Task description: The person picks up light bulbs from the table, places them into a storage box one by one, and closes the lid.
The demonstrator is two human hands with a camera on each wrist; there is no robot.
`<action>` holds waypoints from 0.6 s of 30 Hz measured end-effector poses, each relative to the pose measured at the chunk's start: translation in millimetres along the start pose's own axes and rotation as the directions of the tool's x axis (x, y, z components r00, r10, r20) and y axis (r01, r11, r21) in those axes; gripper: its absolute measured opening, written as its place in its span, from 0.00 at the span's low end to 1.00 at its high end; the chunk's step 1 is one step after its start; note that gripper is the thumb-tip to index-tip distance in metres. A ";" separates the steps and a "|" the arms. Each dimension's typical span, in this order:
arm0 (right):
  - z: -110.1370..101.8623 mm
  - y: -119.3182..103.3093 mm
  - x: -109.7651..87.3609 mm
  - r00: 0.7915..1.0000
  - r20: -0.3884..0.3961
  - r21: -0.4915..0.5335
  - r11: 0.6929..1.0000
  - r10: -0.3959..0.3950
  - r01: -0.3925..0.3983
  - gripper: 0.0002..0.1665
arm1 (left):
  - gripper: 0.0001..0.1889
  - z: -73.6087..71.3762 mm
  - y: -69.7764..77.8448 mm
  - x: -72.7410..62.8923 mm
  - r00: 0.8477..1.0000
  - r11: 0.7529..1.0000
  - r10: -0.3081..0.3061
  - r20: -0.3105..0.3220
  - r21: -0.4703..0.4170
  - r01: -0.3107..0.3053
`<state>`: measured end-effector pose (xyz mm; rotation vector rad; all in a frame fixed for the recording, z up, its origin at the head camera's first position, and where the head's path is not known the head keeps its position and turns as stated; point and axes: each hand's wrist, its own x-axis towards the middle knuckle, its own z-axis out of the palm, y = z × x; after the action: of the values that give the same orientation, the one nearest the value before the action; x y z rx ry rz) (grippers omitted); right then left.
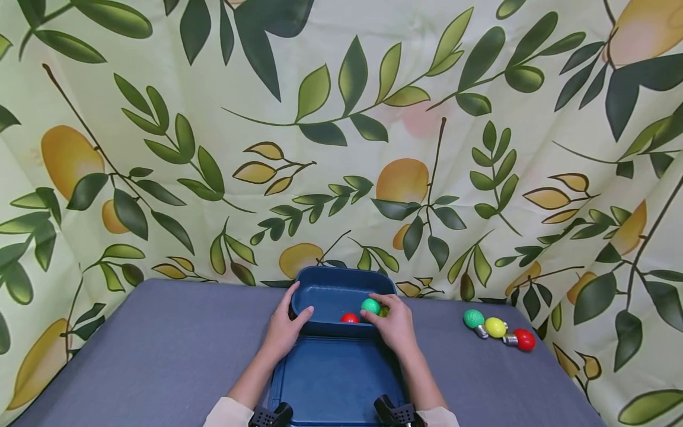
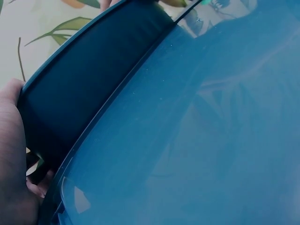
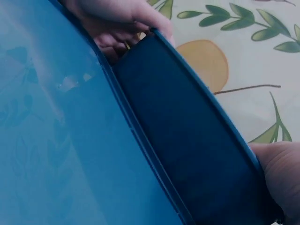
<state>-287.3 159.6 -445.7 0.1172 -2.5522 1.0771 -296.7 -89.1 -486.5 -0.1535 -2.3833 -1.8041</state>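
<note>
A deep blue box (image 1: 341, 330) stands open at the table's far edge, with a flat blue panel (image 1: 341, 379) in front of it, perhaps its lid. My left hand (image 1: 284, 329) grips the box's left end, thumb over the front rim and fingers along the side. Over the box's right end, my right hand (image 1: 396, 323) pinches a green bulb (image 1: 369, 306) between thumb and fingers. A red bulb (image 1: 349, 318) lies inside, partly hidden by the front wall. Behind the right fingers a yellowish bulb (image 1: 384, 311) shows a little. The right wrist view shows my right hand (image 3: 279, 173) at the rim.
Right of the box, a green bulb (image 1: 474, 319), a yellow bulb (image 1: 495, 327) and a red bulb (image 1: 525, 340) with metal screw bases lie together on the grey tabletop (image 1: 160, 356). A leaf-patterned cloth (image 1: 341, 166) hangs right behind the table.
</note>
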 end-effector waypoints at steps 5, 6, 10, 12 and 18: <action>0.3 -2.7 0.8 1.000 -0.001 -0.005 1.000 0.010 -0.010 0.24 | 0.36 -1.2 -0.8 0.9 1.000 1.000 0.001 0.001 0.002 -0.001; 0.2 -3.1 1.3 1.000 0.001 -0.004 1.000 0.011 -0.011 0.24 | 0.36 -1.5 -0.8 1.1 1.000 1.000 0.003 0.002 0.004 -0.003; 0.5 -2.6 4.1 1.000 0.019 0.002 1.000 0.017 -0.017 0.24 | 0.36 -1.9 0.3 2.1 1.000 1.000 0.010 -0.005 0.012 -0.010; 0.6 -1.9 5.3 0.999 0.029 0.006 1.000 0.027 -0.027 0.23 | 0.36 -1.6 0.8 1.5 1.000 1.000 0.010 -0.005 0.016 -0.010; 2.8 -2.4 5.3 0.996 0.049 -0.006 0.997 0.071 -0.071 0.22 | 0.36 -0.6 -0.5 -2.0 1.000 1.000 0.011 -0.003 -0.005 -0.011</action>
<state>-292.5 156.3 -444.0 0.0522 -2.6207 1.1074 -294.8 -89.8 -487.1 -0.1642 -2.3709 -1.8044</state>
